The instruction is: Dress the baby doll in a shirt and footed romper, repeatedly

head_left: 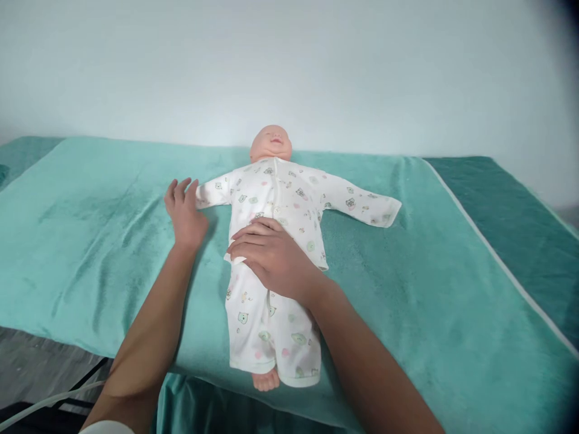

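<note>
A baby doll (272, 141) lies on its back, head toward the wall. It wears a white, animal-print long-sleeved shirt (294, 193) and matching pants (296, 346). My left hand (186, 214) is at the cuff of the sleeve on the left (217, 191), its fingers extended and slightly apart; the thumb is mostly hidden. Across the lower front of the shirt my right hand (275, 253) lies fairly flat, palm down, over the hem and the pants' waist. A bit of white hem shows beneath its fingers. The sleeve on the right (362, 204) stretches outward, no doll hand showing.
Under the doll is a turquoise plush cover (393, 301), with a pale edge line and a darker green section (488, 205) at the right. A white wall (289, 66) rises behind. At the lower left are grey floor (31, 361) and a pale cable (54, 398).
</note>
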The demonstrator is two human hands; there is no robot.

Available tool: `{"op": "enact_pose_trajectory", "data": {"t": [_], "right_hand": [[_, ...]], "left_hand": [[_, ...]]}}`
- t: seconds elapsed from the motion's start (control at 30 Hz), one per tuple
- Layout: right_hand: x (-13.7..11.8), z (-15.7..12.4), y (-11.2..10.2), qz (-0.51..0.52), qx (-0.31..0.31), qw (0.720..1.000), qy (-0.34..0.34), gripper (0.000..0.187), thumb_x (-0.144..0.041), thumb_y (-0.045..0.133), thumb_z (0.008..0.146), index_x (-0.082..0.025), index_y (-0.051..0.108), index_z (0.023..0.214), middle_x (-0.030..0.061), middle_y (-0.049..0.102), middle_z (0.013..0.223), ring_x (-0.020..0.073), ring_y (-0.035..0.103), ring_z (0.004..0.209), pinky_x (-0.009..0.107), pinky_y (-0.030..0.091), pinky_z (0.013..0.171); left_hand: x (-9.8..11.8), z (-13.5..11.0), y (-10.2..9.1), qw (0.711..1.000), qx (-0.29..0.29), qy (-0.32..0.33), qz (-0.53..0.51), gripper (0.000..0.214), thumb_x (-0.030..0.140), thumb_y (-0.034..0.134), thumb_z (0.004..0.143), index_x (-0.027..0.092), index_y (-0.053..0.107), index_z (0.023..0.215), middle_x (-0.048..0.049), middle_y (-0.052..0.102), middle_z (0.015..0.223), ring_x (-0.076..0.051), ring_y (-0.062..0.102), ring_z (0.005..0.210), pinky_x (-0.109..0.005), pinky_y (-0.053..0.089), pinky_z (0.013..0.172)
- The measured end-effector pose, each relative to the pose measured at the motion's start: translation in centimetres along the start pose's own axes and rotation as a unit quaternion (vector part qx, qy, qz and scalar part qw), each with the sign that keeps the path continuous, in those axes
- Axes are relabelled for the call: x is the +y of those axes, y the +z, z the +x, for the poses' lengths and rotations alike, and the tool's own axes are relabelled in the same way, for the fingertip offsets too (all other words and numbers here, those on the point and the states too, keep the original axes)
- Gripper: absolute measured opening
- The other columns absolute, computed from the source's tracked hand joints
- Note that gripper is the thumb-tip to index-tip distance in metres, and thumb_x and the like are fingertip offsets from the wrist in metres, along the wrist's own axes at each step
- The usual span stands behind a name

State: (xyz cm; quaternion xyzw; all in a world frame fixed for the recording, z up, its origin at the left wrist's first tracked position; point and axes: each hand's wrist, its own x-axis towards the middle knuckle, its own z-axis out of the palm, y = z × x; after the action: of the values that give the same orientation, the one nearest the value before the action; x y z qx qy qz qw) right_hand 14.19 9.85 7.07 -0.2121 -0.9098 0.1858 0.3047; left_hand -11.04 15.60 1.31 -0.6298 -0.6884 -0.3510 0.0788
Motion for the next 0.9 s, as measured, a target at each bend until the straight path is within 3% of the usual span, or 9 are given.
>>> {"op": "enact_pose_trajectory", "data": {"t": [0.23,0.33,0.43,0.5,0.57,0.63,0.73,0.9], "right_hand": [[-0.8,0.1,-0.5,0.086,-0.045,0.995,0.014,0.034,-0.005,0.047,0.094,-0.026,0.072,0.087,-0.0049,0.080,0.101,0.0154,0.070,0.102,0.040,0.044,0.108],[-1.2,0.0,-1.7,0.183,-0.033,0.982,0.024,0.024,-0.017,0.051,0.100,-0.026,0.073,0.098,-0.0019,0.080,0.105,0.0158,0.072,0.102,0.038,0.051,0.104],[0.0,-0.8,-3.3,0.202,0.104,0.969,0.094,0.028,-0.033,0.046,0.105,-0.027,0.071,0.117,0.0039,0.075,0.123,0.0205,0.068,0.118,0.041,0.054,0.104],[2.2,-1.6,-3.9,0.128,0.221,0.953,0.165,0.035,-0.040,0.042,0.106,-0.030,0.065,0.131,0.0051,0.067,0.138,0.0237,0.060,0.133,0.048,0.048,0.112],[5.1,-2.4,-3.9,0.034,0.277,0.932,0.233,0.044,-0.049,0.044,0.104,-0.032,0.057,0.142,0.0056,0.057,0.151,0.0265,0.047,0.146,0.055,0.038,0.121],[8.0,-2.9,-3.5,-0.028,0.242,0.929,0.279,0.055,-0.058,0.041,0.102,-0.031,0.051,0.148,0.0067,0.049,0.159,0.0285,0.034,0.154,0.059,0.026,0.126],[11.0,-3.1,-2.9,-0.070,0.180,0.927,0.321,0.056,-0.056,0.027,0.106,-0.031,0.048,0.150,0.0053,0.047,0.161,0.0265,0.033,0.155,0.064,0.013,0.128],[13.4,-3.6,-3.6,-0.179,0.146,0.915,0.329,0.053,-0.049,0.027,0.106,-0.030,0.046,0.151,0.0063,0.047,0.161,0.0271,0.038,0.151,0.064,0.013,0.126]], "left_hand": [[1.7,0.2,-0.1,0.982,-0.074,0.138,-0.100,0.051,0.012,0.038,0.091,0.025,0.058,0.137,-0.0072,0.061,0.147,-0.022,0.042,0.149,-0.053,0.035,0.124],[1.5,0.2,0.1,0.976,-0.090,0.159,-0.117,0.045,0.013,0.040,0.092,0.025,0.063,0.129,-0.0059,0.064,0.144,-0.020,0.048,0.145,-0.050,0.034,0.125],[1.3,0.2,0.3,0.975,-0.081,0.162,-0.126,0.042,0.012,0.042,0.091,0.025,0.067,0.122,-0.0053,0.067,0.141,-0.019,0.053,0.141,-0.048,0.036,0.124],[1.2,0.3,0.4,0.977,-0.073,0.154,-0.127,0.042,0.013,0.042,0.091,0.025,0.067,0.122,-0.0054,0.067,0.140,-0.019,0.055,0.138,-0.046,0.040,0.121],[1.0,0.3,0.4,0.982,-0.068,0.131,-0.116,0.043,0.016,0.043,0.093,0.025,0.065,0.128,-0.0063,0.065,0.143,-0.020,0.055,0.138,-0.046,0.039,0.121],[0.8,0.4,0.5,0.988,-0.068,0.100,-0.098,0.044,0.022,0.045,0.095,0.025,0.061,0.136,-0.0082,0.061,0.149,-0.023,0.052,0.141,-0.050,0.035,0.124],[0.1,0.6,0.8,0.991,-0.076,0.075,-0.080,0.047,0.032,0.046,0.098,0.025,0.056,0.143,-0.0105,0.055,0.154,-0.026,0.048,0.145,-0.053,0.032,0.124],[-0.6,0.9,1.2,0.990,-0.073,0.090,-0.081,0.047,0.040,0.045,0.100,0.023,0.057,0.143,-0.0122,0.056,0.153,-0.026,0.049,0.144,-0.050,0.035,0.122]]}}
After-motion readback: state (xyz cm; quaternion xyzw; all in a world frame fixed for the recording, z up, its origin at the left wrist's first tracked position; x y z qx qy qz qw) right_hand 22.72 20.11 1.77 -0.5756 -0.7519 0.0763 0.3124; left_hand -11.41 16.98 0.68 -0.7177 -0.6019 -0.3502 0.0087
